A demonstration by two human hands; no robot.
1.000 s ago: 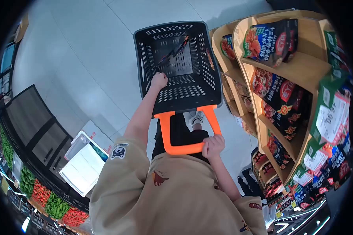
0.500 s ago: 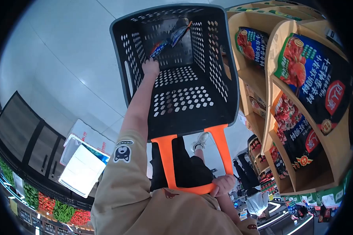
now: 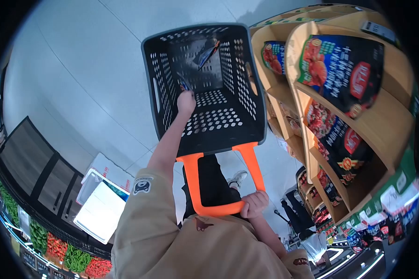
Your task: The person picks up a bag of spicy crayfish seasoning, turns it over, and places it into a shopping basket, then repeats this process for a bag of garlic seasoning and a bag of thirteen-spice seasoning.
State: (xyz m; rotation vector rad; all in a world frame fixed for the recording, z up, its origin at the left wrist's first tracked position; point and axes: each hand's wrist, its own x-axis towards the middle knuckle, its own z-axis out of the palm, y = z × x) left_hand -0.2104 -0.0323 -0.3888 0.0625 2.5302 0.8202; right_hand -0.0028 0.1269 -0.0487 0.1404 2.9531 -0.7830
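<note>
A black shopping basket (image 3: 205,147) with perforated walls fills the upper middle. My left hand (image 3: 186,102) reaches inside it near the left wall, fingers closed around the end of a dark blue packet (image 3: 185,85), seen nearly edge-on. A second shiny packet (image 3: 208,56), dark with an orange edge, leans at the basket's far end, apart from my hand. My right hand (image 3: 254,204) is wrapped around the lower right corner of the basket's orange handle (image 3: 195,186), close to my body.
Wooden shelves (image 3: 293,51) on the right hold dark seasoning packets (image 3: 342,69). At left, white foam boxes (image 3: 100,211) sit by a dark counter with red and green peppers (image 3: 77,258). Another person (image 3: 307,232) stands at lower right. Pale floor tiles (image 3: 88,69) lie left of the basket.
The basket appears lower in view, and the shelves have shifted left. The packet in my left hand has swung down, away from the other packet, and shows less. My right hand still grips the handle.
</note>
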